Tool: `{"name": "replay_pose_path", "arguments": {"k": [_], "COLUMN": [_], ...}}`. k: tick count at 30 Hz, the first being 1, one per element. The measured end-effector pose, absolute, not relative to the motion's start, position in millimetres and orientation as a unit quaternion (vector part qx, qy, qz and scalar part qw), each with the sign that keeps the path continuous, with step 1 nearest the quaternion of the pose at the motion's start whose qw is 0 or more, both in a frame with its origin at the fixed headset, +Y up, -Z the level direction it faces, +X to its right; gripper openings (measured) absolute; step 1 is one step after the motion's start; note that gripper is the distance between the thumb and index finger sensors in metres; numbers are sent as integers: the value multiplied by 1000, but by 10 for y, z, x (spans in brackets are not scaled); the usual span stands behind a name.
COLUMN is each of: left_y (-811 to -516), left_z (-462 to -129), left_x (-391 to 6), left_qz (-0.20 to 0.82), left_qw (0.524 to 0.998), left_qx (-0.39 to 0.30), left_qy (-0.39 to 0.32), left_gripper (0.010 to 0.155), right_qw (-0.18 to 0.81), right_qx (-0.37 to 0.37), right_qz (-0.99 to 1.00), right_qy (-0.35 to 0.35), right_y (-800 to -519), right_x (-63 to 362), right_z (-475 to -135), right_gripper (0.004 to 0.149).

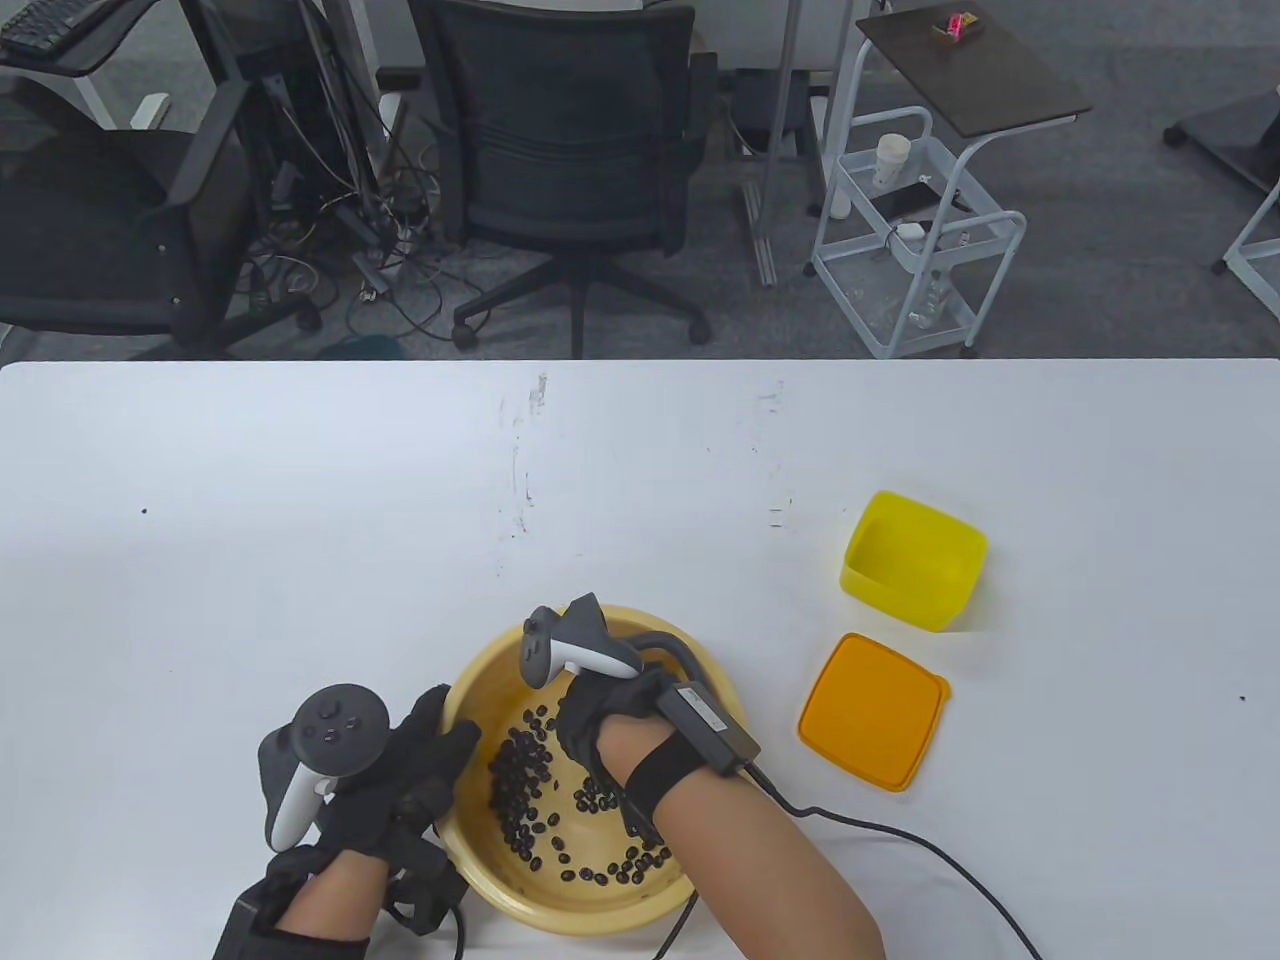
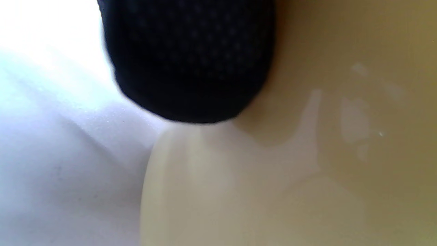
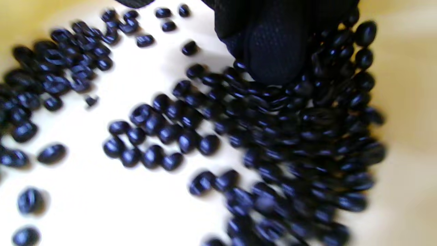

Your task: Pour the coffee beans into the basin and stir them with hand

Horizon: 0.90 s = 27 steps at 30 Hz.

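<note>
While at basin [image 1: 470, 860] rim, left hand [image 1: 405, 775].

Black mesh gloves on left hand [image 1: 415, 775] and right hand [image 1: 590, 715]. Grey-and-white tracker [image 1: 315, 755] strapped above each. Bare forearms; black wrist straps; black box with cable [image 1: 900, 835] beside right wrist.

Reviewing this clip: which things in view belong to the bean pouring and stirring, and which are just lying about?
Job:
basin
coffee beans
yellow container, empty
right hand, in the beans
left hand, on the basin's rim

Lying about:
orange lid
office chair
white cart
</note>
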<state>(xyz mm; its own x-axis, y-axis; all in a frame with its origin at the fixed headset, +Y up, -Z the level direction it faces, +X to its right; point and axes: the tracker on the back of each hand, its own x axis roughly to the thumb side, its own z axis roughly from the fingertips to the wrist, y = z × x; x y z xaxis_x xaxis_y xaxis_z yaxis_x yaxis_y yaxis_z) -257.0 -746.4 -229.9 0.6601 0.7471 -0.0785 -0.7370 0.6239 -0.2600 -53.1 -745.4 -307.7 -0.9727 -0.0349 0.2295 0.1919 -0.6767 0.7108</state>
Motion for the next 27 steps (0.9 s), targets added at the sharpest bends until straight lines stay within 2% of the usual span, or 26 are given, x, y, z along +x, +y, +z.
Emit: {"name": "replay_pose_path", "arguments": {"k": [6, 9, 11, 13, 15, 16, 19, 22, 24, 27], "left_y": [-7465, -7463, -7463, -7464, -7463, -7464, -7467, -7466, -7466, -7466], "left_z": [-2300, -2299, -2300, -2299, -2299, -2299, -2302, -2310, -2311, -2313], "left_x": [-2570, -2568, -2565, -2565, -2565, -2565, -2565, -2562, -2563, -2563], "left_qz": [411, 409, 407, 408, 407, 407, 408, 406, 404, 406], "left_qw": [902, 903, 904, 903, 904, 904, 903, 903, 904, 904], "left_qx": [-134, -133, -132, -133, -132, -132, -133, -135, -134, -135], "left_qy": [-17, -16, -16, -16, -16, -17, -20, -27, -28, -29], "left_gripper": [58, 58, 58, 58, 58, 58, 58, 58, 58, 58], "right_qw": [37, 6, -15, -52, -124, -192, -268, -297, -298, -243], "right_qx": [-64, -60, -79, -106, -121, -140, -167, -160, -155, -178], "right_qz": [-855, -802, -786, -770, -735, -709, -697, -707, -741, -820], "right_qy": [-513, -594, -613, -627, -655, -664, -644, -621, -582, -487], "right_y": [-7554, -7717, -7728, -7756, -7780, -7799, -7800, -7746, -7683, -7603], "right_x": [-394, -411, -484, -577, -678, -762, -878, -926, -924, -884], "right_z": [-2948, -2811, -2749, -2711, -2668, -2654, -2700, -2811, -2903, -2997], "right_gripper": [69, 68, 69, 70, 70, 70, 69, 71, 70, 67]}}
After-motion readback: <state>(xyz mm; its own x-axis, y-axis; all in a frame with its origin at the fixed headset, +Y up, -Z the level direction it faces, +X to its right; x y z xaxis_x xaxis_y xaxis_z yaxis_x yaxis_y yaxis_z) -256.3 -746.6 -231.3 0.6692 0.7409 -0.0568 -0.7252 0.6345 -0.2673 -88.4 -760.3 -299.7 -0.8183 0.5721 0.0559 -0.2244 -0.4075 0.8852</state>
